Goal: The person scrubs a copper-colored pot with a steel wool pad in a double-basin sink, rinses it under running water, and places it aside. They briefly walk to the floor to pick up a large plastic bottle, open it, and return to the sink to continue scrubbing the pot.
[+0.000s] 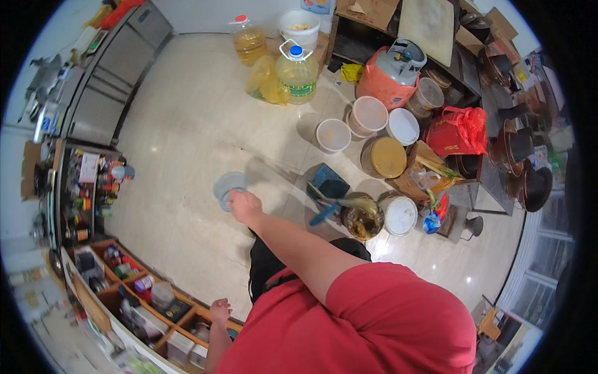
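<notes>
My right hand (245, 205) is stretched out over the tiled floor, its fingers closed on the rim or handle of a translucent bluish plastic vessel (232, 180). Which part it grips is partly hidden by the fingers. My left hand (220, 310) is low at my side, beside the wooden compartment shelf (196, 311); its fingers are loosely curled and hold nothing that I can see. To the right of the vessel stand a dark teal dustpan or bin (328, 182) and a bucket of food waste (363, 219).
Lidded plastic tubs (333, 135), a yellow-lidded bucket (387, 157), a white-lidded bucket (400, 215) and a red bag (455, 131) crowd the right. Oil jugs (297, 77) and a gas cylinder (397, 65) stand farther off. A steel refrigerated counter (105, 93) lines the left.
</notes>
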A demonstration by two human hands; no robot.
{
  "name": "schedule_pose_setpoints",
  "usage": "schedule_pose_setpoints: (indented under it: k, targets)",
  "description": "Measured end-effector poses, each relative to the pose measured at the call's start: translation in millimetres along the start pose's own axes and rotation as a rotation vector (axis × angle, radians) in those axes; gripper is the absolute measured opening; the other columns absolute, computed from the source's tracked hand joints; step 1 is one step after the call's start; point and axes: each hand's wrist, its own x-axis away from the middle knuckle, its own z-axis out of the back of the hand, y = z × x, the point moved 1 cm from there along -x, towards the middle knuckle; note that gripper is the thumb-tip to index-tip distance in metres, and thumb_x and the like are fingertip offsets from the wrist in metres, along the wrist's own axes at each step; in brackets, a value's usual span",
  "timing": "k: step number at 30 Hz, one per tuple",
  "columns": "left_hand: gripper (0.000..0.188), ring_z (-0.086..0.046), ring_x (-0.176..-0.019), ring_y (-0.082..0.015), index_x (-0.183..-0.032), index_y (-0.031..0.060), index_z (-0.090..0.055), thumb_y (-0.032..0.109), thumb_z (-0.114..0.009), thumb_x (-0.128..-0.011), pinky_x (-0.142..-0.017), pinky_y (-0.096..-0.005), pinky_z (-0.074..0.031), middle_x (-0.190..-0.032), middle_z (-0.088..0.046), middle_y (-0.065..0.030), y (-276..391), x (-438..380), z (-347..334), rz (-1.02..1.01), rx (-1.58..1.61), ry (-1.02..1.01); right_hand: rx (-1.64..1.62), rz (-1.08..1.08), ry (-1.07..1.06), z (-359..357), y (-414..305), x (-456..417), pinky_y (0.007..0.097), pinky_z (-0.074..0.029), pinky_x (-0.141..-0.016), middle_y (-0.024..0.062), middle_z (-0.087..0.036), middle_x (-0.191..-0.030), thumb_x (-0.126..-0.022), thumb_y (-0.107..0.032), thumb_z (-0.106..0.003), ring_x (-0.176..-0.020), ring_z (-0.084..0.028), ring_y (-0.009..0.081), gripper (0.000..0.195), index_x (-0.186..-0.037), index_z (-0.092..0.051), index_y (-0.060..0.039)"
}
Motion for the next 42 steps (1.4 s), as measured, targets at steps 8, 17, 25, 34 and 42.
schedule_pose_setpoints:
  k: [8,17,25,34,42]
  targets:
    - [0.022,-0.064,-0.072,-0.0148,-0.105,-0.0002,-0.062,0.018,-0.063,-0.091,-0.06,-0.0291,-0.056,-0.086,-0.066,-0.0099,287.3,-143.8,99.1,-0.346,-0.335,0.021,-0.037,-0.534,0.187,4.8,64.5,-160.4,0.0485,-0.051,-0.08,0.0134,-0.069,-0.096,-0.086,-0.032,-0.065,-0.094,-0.065,0.0351,0.023,-0.099,-0.062,-0.014]
    - [0.029,-0.065,-0.079,-0.0155,-0.11,0.0017,-0.063,0.023,-0.066,-0.09,-0.068,-0.0305,-0.056,-0.088,-0.067,-0.0102,608.8,-223.4,-81.2,-0.566,-0.696,-0.242,-0.16,-0.883,0.303,61.9,159.9,-286.5,0.0463,-0.052,-0.082,0.0135,-0.07,-0.097,-0.083,-0.037,-0.067,-0.095,-0.066,0.0343,0.029,-0.1,-0.064,-0.0136]
    - [0.043,-0.066,-0.09,-0.0304,-0.111,0.0012,-0.064,0.033,-0.07,-0.084,-0.084,-0.0394,-0.052,-0.105,-0.067,-0.0185,800.0,-305.0,-333.9,-0.994,-1.284,-0.343,-0.214,-1.138,0.349,41.8,290.2,-384.6,0.0427,-0.052,-0.085,0.0129,-0.07,-0.101,-0.082,-0.038,-0.071,-0.097,-0.067,0.0315,0.032,-0.098,-0.065,-0.0115]
    - [0.083,-0.048,-0.124,-0.0397,-0.135,-0.0022,-0.042,0.043,-0.078,-0.076,-0.102,-0.0438,-0.042,-0.132,-0.049,-0.0277,907.6,-381.4,-667.2,-1.505,-1.058,-0.375,-0.256,-1.331,0.425,1.4,385.1,-455.9,0.0438,-0.053,-0.086,0.0117,-0.07,-0.105,-0.084,-0.034,-0.07,-0.1,-0.066,0.0317,0.032,-0.106,-0.063,-0.0123]
    - [0.041,-0.066,-0.094,-0.0206,-0.118,-0.0003,-0.061,-0.001,-0.067,-0.078,-0.079,-0.0325,-0.053,-0.107,-0.068,-0.0102,982.2,-471.9,-720.2,-0.876,-0.796,-0.582,-0.391,-1.353,0.728,-50.2,363.6,-439.9,0.0395,-0.051,-0.089,0.0137,-0.069,-0.113,-0.082,-0.03,-0.071,-0.103,-0.066,0.0299,0.046,-0.121,-0.059,-0.0087]
